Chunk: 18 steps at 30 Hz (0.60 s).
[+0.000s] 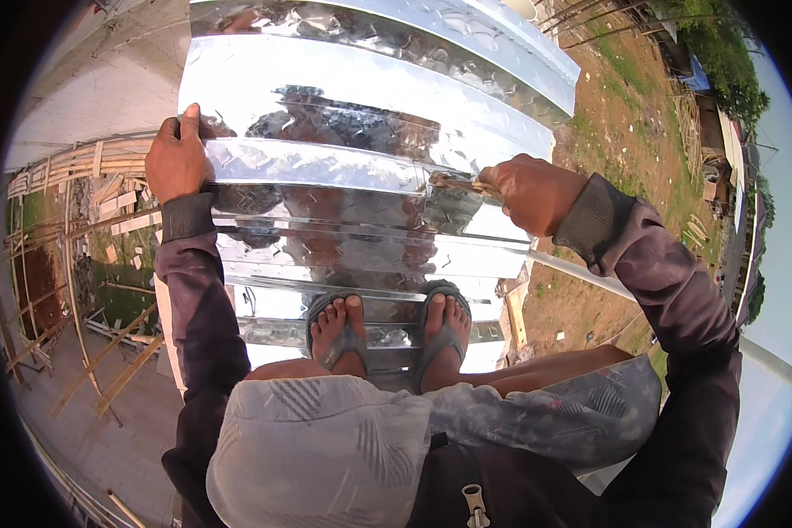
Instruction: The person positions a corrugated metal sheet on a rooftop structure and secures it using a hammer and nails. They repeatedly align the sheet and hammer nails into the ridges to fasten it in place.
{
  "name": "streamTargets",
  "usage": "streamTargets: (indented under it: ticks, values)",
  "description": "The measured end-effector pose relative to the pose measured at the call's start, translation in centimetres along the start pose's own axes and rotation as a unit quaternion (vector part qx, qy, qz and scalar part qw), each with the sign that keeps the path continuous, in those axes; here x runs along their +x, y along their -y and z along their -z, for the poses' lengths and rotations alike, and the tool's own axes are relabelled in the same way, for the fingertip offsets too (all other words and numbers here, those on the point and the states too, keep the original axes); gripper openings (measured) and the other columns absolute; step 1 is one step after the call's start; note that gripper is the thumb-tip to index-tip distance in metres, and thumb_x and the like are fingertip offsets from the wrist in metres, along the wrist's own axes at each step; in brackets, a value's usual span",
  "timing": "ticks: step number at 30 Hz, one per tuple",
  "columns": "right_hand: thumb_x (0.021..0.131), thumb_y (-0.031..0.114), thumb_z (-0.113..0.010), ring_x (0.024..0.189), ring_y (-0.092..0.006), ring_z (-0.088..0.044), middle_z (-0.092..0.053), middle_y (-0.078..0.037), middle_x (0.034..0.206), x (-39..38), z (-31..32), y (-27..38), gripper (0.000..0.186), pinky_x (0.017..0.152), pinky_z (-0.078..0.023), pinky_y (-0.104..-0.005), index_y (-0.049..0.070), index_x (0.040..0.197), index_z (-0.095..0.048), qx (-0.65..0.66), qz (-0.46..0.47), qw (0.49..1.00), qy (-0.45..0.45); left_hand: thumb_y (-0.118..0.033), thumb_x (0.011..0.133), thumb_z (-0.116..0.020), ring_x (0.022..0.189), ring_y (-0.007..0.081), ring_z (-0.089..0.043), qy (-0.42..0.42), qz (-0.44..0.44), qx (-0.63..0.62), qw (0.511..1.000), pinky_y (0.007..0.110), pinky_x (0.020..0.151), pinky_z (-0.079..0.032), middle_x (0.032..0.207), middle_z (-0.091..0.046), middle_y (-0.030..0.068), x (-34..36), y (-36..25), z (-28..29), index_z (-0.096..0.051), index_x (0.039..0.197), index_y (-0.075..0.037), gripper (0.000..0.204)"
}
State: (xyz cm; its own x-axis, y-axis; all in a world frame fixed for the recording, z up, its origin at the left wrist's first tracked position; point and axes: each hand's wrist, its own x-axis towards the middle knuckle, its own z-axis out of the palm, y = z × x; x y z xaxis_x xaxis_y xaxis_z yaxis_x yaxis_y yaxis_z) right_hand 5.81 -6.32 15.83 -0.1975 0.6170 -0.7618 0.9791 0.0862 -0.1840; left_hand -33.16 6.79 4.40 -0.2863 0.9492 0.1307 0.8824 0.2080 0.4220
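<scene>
Shiny ribbed metal roofing sheets (317, 75) lie across the middle in front of me, mirroring dark shapes. At their left edge, my left hand (178, 163) is closed on the sheet, one digit lying along the top. My right hand (537, 189) is closed round a rusty, narrow hand tool (456, 182) and is held over the sheet's right part. The tool points left, its tip at a raised rib. It resembles snips or pliers, but its exact kind is unclear, and my fist hides its handles.
My sandalled feet (336, 330) stand on the lower metal sheets. Bamboo scaffolding (79, 255) and a paved floor (132, 449) lie far below at left. On the right, beyond the sheets' edge, is grassy brown ground (629, 132). A pale pipe (581, 271) runs below my right arm.
</scene>
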Motion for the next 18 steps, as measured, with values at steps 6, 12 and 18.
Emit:
streamTargets:
  ticks: [6,12,18]
  values:
    - [0.077,-0.002,-0.057,0.084,-0.0348,-0.067,-0.067,-0.02,0.089,1.7,0.2,-2.1,0.032,0.073,-0.054,-0.0392,-0.003,0.108,-0.063,-0.116,-0.043,0.99,0.073,-0.055,0.094,-0.055,0.087,0.0329,-0.067,0.004,-0.021,-0.117,0.993,0.042,0.079,-0.05,0.091,-0.072,0.0167,-0.7,0.8,1.0,-0.071,0.102,-0.001,0.057]
    - [0.091,0.008,-0.057,0.079,-0.017,-0.065,-0.063,-0.008,0.086,-6.0,-7.3,-2.6,0.045,0.07,-0.055,-0.0332,0.001,0.135,-0.048,0.464,-0.004,0.886,0.026,-0.058,0.095,-0.052,0.088,0.0378,-0.066,-0.008,-0.018,-0.092,0.996,0.043,0.079,-0.049,0.092,-0.071,0.0202,-0.1,2.0,0.0,-0.07,0.103,0.0,0.061]
    - [0.096,0.008,-0.053,0.071,-0.0115,-0.06,-0.056,-0.004,0.085,-5.1,-16.2,-1.0,0.051,0.059,-0.051,-0.0285,0.005,0.145,-0.04,0.597,0.038,0.791,-0.127,-0.055,0.095,-0.052,0.088,0.0359,-0.066,0.007,-0.03,-0.083,0.996,0.043,0.079,-0.049,0.093,-0.071,0.0196,-0.1,1.3,0.4,-0.071,0.102,0.0,0.059]
